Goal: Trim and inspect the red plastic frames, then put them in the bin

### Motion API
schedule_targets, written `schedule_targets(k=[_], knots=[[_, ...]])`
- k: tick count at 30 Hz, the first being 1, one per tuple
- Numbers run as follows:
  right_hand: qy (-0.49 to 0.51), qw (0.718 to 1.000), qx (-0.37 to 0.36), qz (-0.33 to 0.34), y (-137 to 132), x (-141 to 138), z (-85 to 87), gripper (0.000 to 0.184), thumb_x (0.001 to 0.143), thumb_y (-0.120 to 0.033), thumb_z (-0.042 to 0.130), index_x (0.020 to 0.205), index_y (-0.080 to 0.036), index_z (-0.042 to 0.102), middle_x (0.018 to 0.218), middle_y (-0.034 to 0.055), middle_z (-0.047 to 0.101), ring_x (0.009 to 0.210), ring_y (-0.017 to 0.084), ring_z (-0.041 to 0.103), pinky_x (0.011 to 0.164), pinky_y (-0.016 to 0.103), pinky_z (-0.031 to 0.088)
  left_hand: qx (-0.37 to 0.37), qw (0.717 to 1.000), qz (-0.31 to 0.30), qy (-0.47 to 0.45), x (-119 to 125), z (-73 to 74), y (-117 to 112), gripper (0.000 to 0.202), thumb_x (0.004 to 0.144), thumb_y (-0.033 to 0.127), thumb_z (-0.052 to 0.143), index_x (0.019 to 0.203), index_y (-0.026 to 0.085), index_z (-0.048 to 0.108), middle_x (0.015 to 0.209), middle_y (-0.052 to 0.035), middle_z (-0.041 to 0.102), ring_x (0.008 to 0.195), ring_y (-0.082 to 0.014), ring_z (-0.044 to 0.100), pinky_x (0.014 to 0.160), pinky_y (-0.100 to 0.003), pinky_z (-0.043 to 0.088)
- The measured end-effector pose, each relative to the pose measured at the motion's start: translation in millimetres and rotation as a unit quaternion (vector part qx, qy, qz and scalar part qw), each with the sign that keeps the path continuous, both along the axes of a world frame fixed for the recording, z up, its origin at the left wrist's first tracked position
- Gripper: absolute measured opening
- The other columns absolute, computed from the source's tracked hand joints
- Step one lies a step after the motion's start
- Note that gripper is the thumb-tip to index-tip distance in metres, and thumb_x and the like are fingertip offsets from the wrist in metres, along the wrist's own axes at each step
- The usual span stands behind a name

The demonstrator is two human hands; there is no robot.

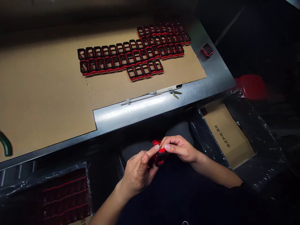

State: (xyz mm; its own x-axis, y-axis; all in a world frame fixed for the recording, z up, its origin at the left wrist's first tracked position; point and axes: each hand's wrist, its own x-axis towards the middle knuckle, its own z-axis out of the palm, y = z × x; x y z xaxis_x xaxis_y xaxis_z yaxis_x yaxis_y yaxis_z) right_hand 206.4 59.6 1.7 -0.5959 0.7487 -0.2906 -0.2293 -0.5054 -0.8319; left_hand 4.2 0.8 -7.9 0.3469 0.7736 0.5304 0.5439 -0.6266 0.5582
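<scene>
Fingers of the left hand (138, 173) and the right hand (180, 148) are closed on the small red and black frame (160, 156), pinching it from both sides to hold it steady.

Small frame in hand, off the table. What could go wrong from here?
The left hand and right hand pinch a small red-and-black frame low over the lap, away from the table, so a slip could drop it. Another frame sits alone near the edge of the steel table, where a bump could knock it off.
</scene>
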Motion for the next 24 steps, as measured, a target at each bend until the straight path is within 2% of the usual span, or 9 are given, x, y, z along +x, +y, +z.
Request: schedule_targets(k=[3,7,11,16,19,24], knots=[[0.022,1.000,-0.010,-0.001,-1,-1,-6.5,0.035,0.087,-0.051,0.072,0.084,-0.015,0.074,0.082,0.0042,0.070,0.076,0.015,0.065,0.073,0.028,0.053,-0.027,0.998,-0.029,-0.054,1,-0.1,-1,0.106,0.083,0.003,0.064,0.158,0.022,-0.009,0.116,-0.0176,0.074,0.067,-0.0145,0.067,0.053,-0.024,0.056],[0.048,0.993,-0.109,-0.006,-3,-8,-14.4,0.037,0.082,-0.051,0.077,0.085,-0.015,0.072,0.082,0.0027,0.069,0.072,0.013,0.065,0.068,0.026,0.052,-0.071,0.991,-0.051,-0.097,3,-1.3,-1,0.104,0.088,0.018,0.069,0.158,0.017,-0.008,0.120,-0.0220,0.070,0.090,-0.0200,0.073,0.059,-0.024,0.059],[0.067,0.977,-0.203,0.000,-5,-13,-20.9,0.038,0.080,-0.049,0.079,0.087,-0.014,0.068,0.077,0.0019,0.068,0.066,0.013,0.066,0.063,0.025,0.053,-0.133,0.981,-0.036,-0.136,6,-1.3,-3,0.106,0.088,0.030,0.072,0.159,0.019,-0.007,0.126,-0.0235,0.065,0.078,-0.0169,0.072,0.064,-0.028,0.062],[0.103,0.962,-0.252,0.004,-12,-12,-30.3,0.034,0.083,-0.042,0.075,0.096,-0.012,0.068,0.080,0.0032,0.070,0.070,0.014,0.068,0.064,0.026,0.055,-0.177,0.978,0.022,-0.109,9,4.7,-6,0.109,0.087,0.031,0.073,0.159,0.022,-0.008,0.128,-0.0223,0.062,0.060,-0.0092,0.061,0.056,-0.026,0.059],[0.123,0.951,-0.277,0.052,-16,-8,-34.6,0.043,0.079,-0.039,0.079,0.109,-0.011,0.066,0.088,0.0066,0.073,0.073,0.017,0.072,0.062,0.026,0.057,-0.188,0.977,0.057,-0.081,10,8.4,-5,0.111,0.084,0.035,0.074,0.159,0.021,-0.006,0.125,-0.0207,0.064,0.058,-0.0093,0.060,0.053,-0.026,0.058],[0.122,0.946,-0.291,0.078,-16,-6,-35.0,0.051,0.074,-0.042,0.084,0.110,-0.009,0.066,0.087,0.0077,0.074,0.071,0.017,0.074,0.062,0.025,0.060,-0.186,0.978,0.061,-0.075,10,9.4,-4,0.111,0.082,0.033,0.076,0.159,0.022,-0.004,0.125,-0.0196,0.063,0.060,-0.0101,0.062,0.056,-0.027,0.059]])
